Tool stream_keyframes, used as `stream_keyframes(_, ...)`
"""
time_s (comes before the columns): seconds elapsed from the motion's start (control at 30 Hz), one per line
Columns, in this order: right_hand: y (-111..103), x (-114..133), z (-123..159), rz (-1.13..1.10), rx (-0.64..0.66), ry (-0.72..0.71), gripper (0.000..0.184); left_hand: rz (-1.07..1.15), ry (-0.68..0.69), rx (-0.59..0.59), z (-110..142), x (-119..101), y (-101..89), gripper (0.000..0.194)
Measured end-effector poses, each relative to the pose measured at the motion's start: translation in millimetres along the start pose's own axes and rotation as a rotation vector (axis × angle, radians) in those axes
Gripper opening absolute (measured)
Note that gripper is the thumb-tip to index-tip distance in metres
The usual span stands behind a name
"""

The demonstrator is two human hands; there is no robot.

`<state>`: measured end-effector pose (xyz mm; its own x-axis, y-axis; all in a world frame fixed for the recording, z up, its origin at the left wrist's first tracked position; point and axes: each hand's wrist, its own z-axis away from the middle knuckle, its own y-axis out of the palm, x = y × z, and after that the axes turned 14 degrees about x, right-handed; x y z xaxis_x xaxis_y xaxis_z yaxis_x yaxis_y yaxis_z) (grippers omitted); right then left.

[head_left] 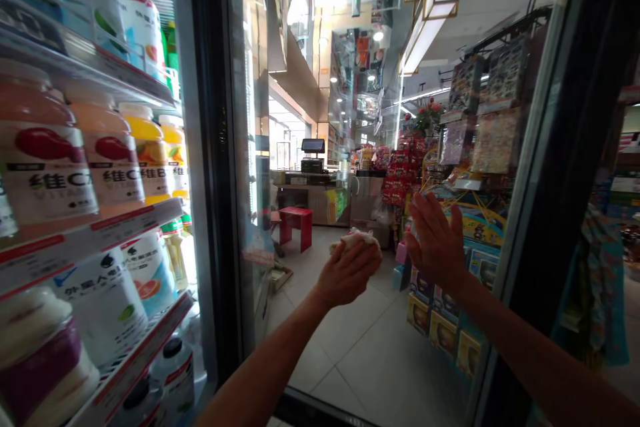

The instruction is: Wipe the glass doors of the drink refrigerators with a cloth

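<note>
In the head view, a black-framed glass door [350, 340] stands before me, with a shop interior showing in its pane. My left hand [350, 270] presses a pale, crumpled cloth [367, 237] to the glass near the middle; part of the cloth is covered by the fingers. To its right, my right hand [435, 240] is open and empty, fingers stretched upward, at the pane. Whether its palm touches the glass I cannot tell.
Lit fridge shelves [100, 233] with drink bottles [45, 147] rise close on my left. The door's thick dark frame [543, 167] runs along the right side. A red stool [296, 223], a counter and hanging goods [500, 107] show in the glass.
</note>
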<state>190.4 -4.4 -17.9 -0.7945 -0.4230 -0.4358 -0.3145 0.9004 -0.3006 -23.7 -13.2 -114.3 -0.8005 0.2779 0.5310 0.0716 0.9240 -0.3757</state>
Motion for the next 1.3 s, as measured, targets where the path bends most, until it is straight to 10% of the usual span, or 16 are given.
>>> stream_keyframes(0.2,1,2,-1,0.01,0.025,0.024,0.056,0.036,-0.827,-0.284,70,83,3.8,0.052)
stream_keyframes(0.3,1,4,-2,0.02,0.034,0.015,0.056,0.042,-1.029,-0.396,66,85,5.6,0.053)
stream_keyframes(0.4,0,4,-2,0.01,0.034,0.016,0.056,0.049,-0.786,-0.276,35,43,5.6,0.055)
stream_keyframes(0.5,0,3,-1,0.009,0.02,0.0,0.055,0.02,-0.236,-0.059,8,-5,5.7,0.052)
stream_keyframes(0.6,0,1,1,0.008,0.009,-0.019,0.054,0.0,0.025,0.004,14,-16,7.0,0.047)
stream_keyframes(0.9,2,3,2,-0.012,0.02,0.003,0.055,0.015,-1.052,-0.398,84,67,14.7,0.052)
stream_keyframes(0.97,3,4,2,-0.02,0.024,0.004,0.055,0.021,-0.974,-0.34,67,46,15.5,0.052)
stream_keyframes(1.17,1,3,4,-0.011,0.018,-0.02,0.055,0.048,-0.181,-0.026,31,-15,14.3,0.045)
stream_keyframes(1.3,-1,3,4,-0.021,0.007,-0.037,0.057,0.077,-0.439,-0.104,63,29,12.6,0.047)
